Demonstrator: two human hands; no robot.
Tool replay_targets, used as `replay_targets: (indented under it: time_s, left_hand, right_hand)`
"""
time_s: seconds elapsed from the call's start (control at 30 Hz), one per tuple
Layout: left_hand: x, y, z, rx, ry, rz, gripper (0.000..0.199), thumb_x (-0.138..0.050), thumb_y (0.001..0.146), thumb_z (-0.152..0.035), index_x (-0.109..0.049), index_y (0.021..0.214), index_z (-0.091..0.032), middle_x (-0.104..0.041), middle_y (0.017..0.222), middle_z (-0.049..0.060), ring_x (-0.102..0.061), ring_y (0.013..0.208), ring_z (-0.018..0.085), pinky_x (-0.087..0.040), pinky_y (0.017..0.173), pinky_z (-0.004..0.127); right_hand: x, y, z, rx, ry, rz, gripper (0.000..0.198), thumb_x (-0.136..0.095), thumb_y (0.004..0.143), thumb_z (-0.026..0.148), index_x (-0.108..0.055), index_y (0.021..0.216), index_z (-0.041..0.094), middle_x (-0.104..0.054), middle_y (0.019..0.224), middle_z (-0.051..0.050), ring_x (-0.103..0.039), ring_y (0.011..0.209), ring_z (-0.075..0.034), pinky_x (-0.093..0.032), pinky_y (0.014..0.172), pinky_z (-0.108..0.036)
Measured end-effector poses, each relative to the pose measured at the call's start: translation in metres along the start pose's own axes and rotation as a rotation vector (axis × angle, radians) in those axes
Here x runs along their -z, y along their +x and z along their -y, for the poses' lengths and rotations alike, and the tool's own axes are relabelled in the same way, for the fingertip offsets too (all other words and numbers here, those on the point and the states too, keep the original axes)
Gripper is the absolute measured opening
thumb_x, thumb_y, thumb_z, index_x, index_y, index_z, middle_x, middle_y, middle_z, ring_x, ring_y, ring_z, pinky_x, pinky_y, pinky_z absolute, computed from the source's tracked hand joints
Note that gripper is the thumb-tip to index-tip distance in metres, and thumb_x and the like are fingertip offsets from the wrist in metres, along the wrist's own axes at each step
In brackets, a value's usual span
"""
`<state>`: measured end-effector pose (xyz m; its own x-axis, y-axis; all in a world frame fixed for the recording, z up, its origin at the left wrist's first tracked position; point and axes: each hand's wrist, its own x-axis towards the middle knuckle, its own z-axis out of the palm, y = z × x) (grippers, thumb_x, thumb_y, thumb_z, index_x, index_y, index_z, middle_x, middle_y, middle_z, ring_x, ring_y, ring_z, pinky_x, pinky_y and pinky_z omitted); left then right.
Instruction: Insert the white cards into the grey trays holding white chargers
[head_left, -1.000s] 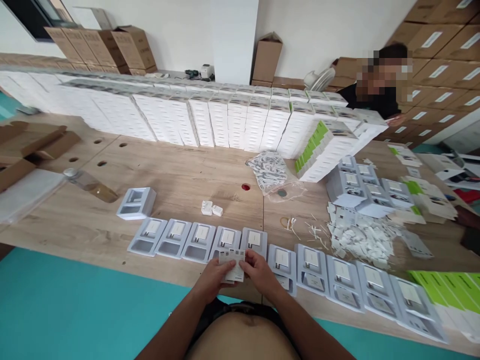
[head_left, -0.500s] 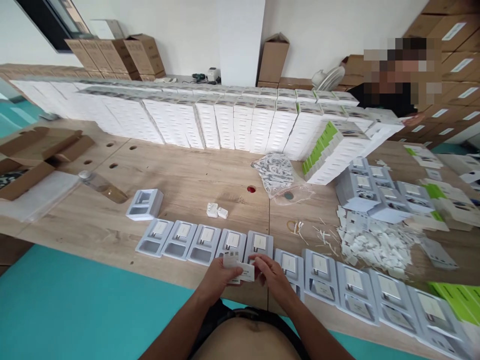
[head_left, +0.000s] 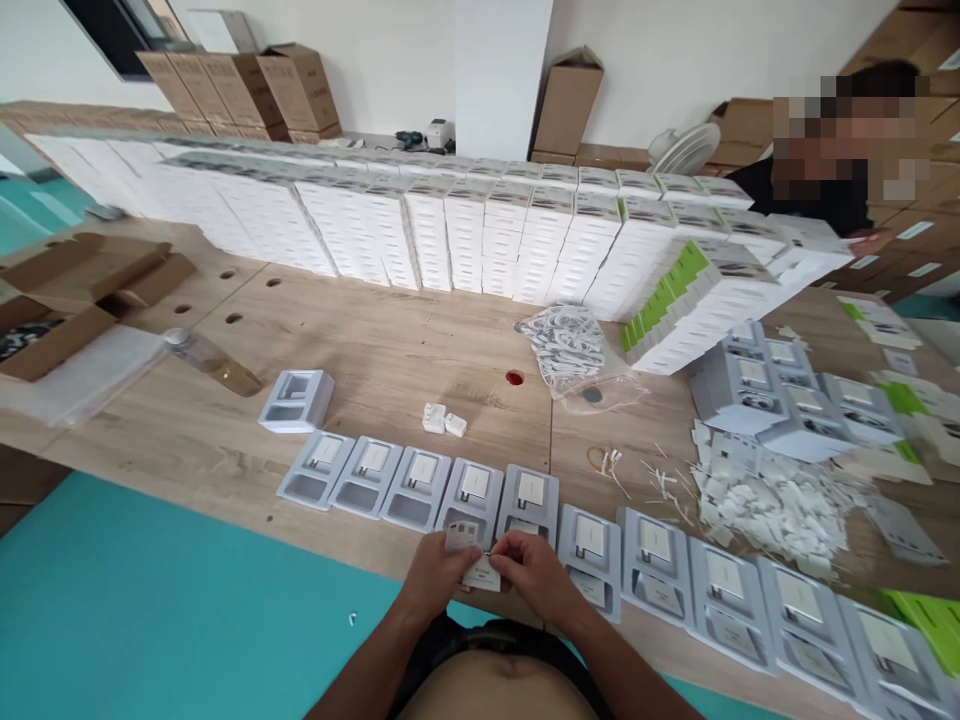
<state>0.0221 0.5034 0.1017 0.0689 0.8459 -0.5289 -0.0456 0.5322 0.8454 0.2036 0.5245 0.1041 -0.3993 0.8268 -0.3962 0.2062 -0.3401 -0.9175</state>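
Left hand (head_left: 435,572) gripping cards (head_left: 463,537), right hand (head_left: 535,570) pinching their edge, print illegible, tray (head_left: 454,505) partly hidden at desk's (head_left: 360,345) near edge

White printed cards (head_left: 463,536), at least two, in hands (head_left: 433,575) over surface's (head_left: 375,325) near edge. Rear card: dark square codes toward top. Front card (head_left: 484,573): overlaps lower part, few short dark lines, print too small to read. Faces tilted upward.

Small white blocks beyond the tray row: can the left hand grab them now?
Probably not yet: the left hand holds paper cards. Once freed, it likely could; only low trays lie between it and the blocks.
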Motion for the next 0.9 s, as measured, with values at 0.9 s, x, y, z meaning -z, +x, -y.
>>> replay_targets:
  time_s: [0.9]
  left_hand:
    - [0.130, -0.014, -0.031, 0.236, -0.414, 0.307, 0.033, -0.064, 0.077, -0.023, -0.065, 0.108, -0.011, -0.072, 0.097, 0.012, -0.069, 0.084, 0.023, -0.060, 0.063, 0.031]
  right_hand:
    - [-0.121, 0.048, 0.048, 0.093, -0.206, -0.202, 0.026, -0.067, 0.079, 0.033, -0.068, 0.102, 0.022, -0.063, 0.087, -0.001, -0.060, 0.076, -0.017, -0.048, 0.067, -0.028]
